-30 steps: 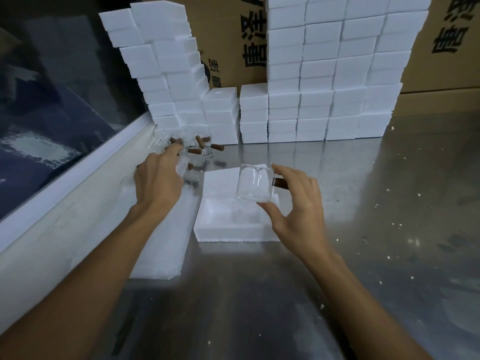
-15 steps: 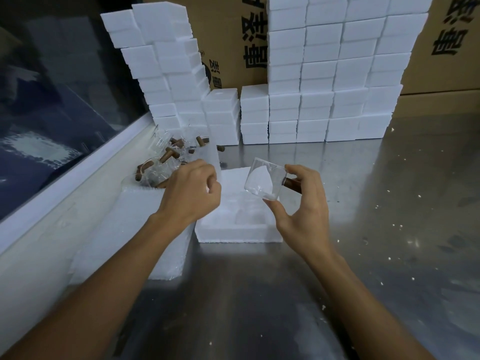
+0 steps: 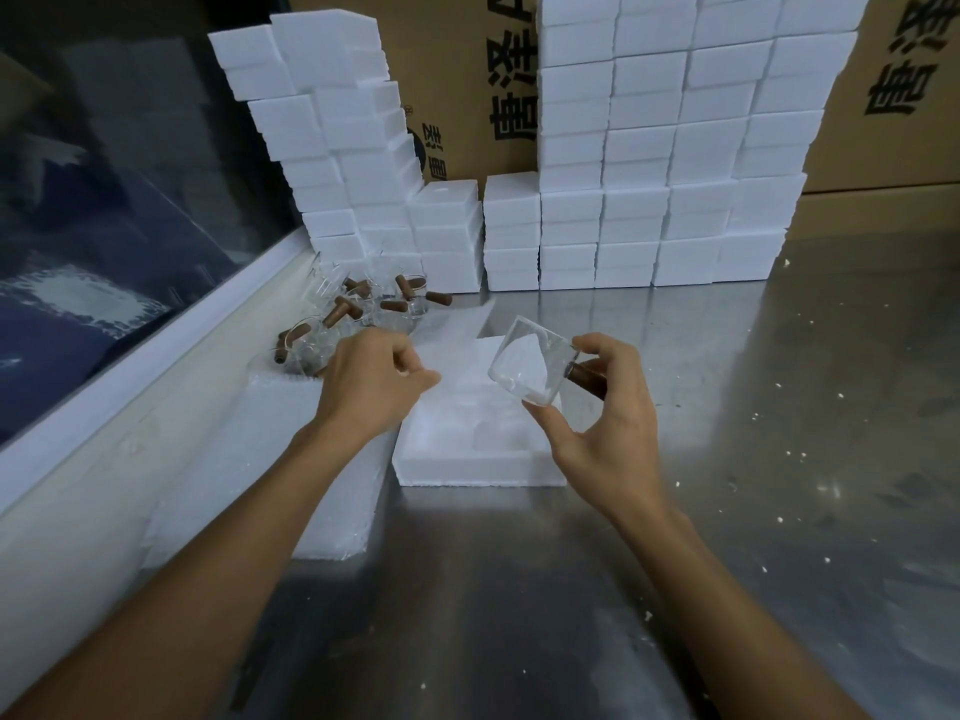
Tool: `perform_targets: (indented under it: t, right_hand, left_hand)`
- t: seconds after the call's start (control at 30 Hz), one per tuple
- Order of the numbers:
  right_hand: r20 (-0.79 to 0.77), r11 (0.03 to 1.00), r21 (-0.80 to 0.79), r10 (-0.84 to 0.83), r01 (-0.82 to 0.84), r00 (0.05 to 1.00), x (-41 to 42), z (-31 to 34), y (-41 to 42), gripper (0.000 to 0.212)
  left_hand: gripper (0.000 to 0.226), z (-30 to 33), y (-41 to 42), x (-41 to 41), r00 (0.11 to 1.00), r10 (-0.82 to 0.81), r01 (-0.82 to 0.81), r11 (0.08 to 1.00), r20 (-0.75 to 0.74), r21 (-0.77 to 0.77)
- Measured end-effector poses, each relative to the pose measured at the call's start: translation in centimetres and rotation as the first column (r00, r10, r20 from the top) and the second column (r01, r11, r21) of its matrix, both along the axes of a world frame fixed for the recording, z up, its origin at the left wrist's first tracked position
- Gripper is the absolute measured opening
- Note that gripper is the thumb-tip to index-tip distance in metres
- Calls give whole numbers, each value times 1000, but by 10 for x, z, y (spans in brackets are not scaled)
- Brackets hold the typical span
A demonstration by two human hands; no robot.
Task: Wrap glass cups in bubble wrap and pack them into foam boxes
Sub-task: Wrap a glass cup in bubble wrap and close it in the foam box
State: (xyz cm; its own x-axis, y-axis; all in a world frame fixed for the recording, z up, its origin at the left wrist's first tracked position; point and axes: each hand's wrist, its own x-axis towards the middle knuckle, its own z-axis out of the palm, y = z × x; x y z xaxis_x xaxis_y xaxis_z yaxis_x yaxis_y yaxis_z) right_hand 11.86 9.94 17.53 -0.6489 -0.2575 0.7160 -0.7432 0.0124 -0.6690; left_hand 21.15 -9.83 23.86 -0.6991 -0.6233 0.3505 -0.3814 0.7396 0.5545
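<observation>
Large black Chinese characters are printed on the cardboard cartons (image 3: 467, 85) along the far edge of the surface; they are cropped, and "唐" is the only one that reads clearly, once at centre and once at the far right corner. A round dark logo shows partly behind the foam. Against these cartons stand stacks of closed white foam boxes (image 3: 654, 148), the left stack leaning.

The surface is a brushed steel table (image 3: 727, 511) speckled with white foam crumbs. A white ledge and dark window run along its left edge.

The right hand (image 3: 602, 423) pinches a clear glass cup (image 3: 527, 368) with a brown handle, tilted, above an open foam box (image 3: 467, 459) near the table's middle. The left hand (image 3: 371, 384) is curled, fingertips pinched together over the box's left rim; whether it holds anything cannot be told. More handled cups (image 3: 358, 309) are heaped toward the far left, beside a foam slab (image 3: 291, 459).
</observation>
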Motion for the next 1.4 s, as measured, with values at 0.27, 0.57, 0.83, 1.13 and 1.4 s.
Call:
perform_targets:
  t: [0.27,0.57,0.83,1.13,1.4]
  right_hand:
    - [406,933,-249,344,-259,847,8,11,0,49]
    - [628,832,-466,551,-302,549,4,37,-5,52]
    - [572,614,-642,782,-459,247,29,84,-19,36]
    - [693,710,-653,701,-263,169,47,71,-43,45]
    - [799,817,-257,480,-517,362,15,64,-38,33]
  left_hand:
    - [20,2,7,0,986,-150,168,921,-78,351]
    - [29,-1,12,-4,991,-103,117,974,-83,193]
    - [25,-15,26,-15,988,-127,130,991,-87,35]
    - [64,-16,34,-12,956,-213,207,977,-203,-53]
    - [93,-7,27,-5,968,-227,233,971,-109,47]
